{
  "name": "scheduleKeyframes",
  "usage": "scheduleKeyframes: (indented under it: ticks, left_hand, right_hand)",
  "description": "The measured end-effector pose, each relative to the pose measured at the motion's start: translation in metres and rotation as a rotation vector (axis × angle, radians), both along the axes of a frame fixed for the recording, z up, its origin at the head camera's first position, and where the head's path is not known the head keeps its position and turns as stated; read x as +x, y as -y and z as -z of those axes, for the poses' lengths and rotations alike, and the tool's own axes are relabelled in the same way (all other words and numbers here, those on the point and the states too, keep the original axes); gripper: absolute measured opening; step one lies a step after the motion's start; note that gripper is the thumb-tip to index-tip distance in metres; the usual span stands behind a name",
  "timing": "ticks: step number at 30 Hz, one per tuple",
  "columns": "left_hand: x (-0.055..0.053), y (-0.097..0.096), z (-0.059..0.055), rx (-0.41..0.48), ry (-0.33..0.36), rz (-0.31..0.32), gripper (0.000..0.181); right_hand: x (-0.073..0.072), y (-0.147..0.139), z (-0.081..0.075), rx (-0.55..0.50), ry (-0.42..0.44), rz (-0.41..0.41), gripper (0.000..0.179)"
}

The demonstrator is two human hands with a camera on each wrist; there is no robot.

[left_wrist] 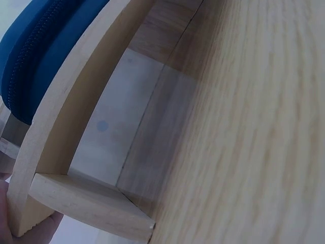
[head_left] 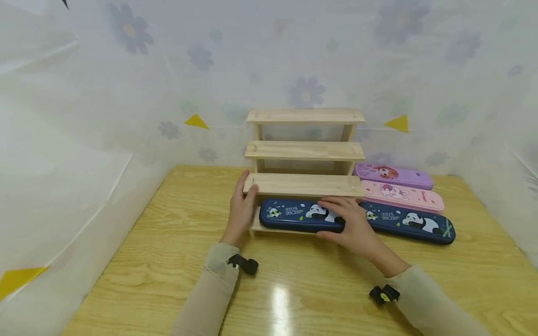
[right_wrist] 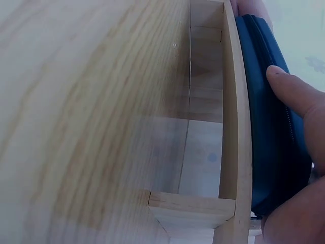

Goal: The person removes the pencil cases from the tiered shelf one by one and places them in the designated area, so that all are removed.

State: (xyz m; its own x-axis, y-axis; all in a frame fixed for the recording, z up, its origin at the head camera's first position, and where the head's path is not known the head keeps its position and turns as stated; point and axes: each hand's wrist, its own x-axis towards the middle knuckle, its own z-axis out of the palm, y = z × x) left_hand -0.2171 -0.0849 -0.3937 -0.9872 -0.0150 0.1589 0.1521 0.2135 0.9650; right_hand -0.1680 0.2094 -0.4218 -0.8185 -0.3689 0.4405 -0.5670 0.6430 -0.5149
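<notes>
A navy pencil case (head_left: 294,215) with panda pictures lies lengthwise on the lowest step of a pale wooden stepped shelf (head_left: 304,183). My right hand (head_left: 350,224) grips the case at its right end, with the thumb on its near, zipped side and the fingers over its top. In the right wrist view, the thumb presses the case's zipped side (right_wrist: 269,117). My left hand (head_left: 241,212) holds the left end of the shelf; in the left wrist view its fingers (left_wrist: 43,231) show around a corner of the lowest board, partly hidden by the wood.
Right of the shelf lie a second navy panda case (head_left: 409,223), a pink rabbit case (head_left: 401,195) and a purple case (head_left: 403,176). The wooden table (head_left: 168,261) ends at a flowered sheet (head_left: 235,70) behind the shelf.
</notes>
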Motion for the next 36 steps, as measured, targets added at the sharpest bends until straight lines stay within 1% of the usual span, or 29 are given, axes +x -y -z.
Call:
scheduleKeyframes:
  ticks: [2,6,13,23,29,32,36]
  left_hand:
    - [0.000,0.000,-0.001,0.008,0.000,0.001,0.055]
    - [-0.001,-0.001,0.000,0.006,-0.002,0.004,0.055]
    - [-0.026,0.004,0.040,-0.003,-0.039,-0.014,0.058]
    - [-0.028,0.005,0.040,0.017,-0.032,0.006,0.058]
    - [-0.027,0.004,0.040,0.001,-0.039,-0.008,0.057]
    - [-0.025,0.003,0.040,0.018,-0.040,-0.008,0.055]
    - [-0.024,0.004,0.041,0.065,-0.026,0.016,0.055]
  right_hand:
    - [0.000,0.000,-0.001,0.006,0.011,0.003,0.072]
    - [0.002,0.000,-0.001,0.008,0.045,0.010,0.072]
    - [0.005,-0.001,-0.003,0.000,0.086,0.005,0.073]
    - [0.008,-0.008,-0.006,-0.017,0.117,-0.015,0.069]
    - [0.013,-0.016,-0.008,-0.020,0.132,0.003,0.067]
    - [0.015,-0.021,-0.008,-0.022,0.130,0.014,0.067]
    - [0.019,-0.028,-0.009,-0.018,0.126,0.025,0.066]
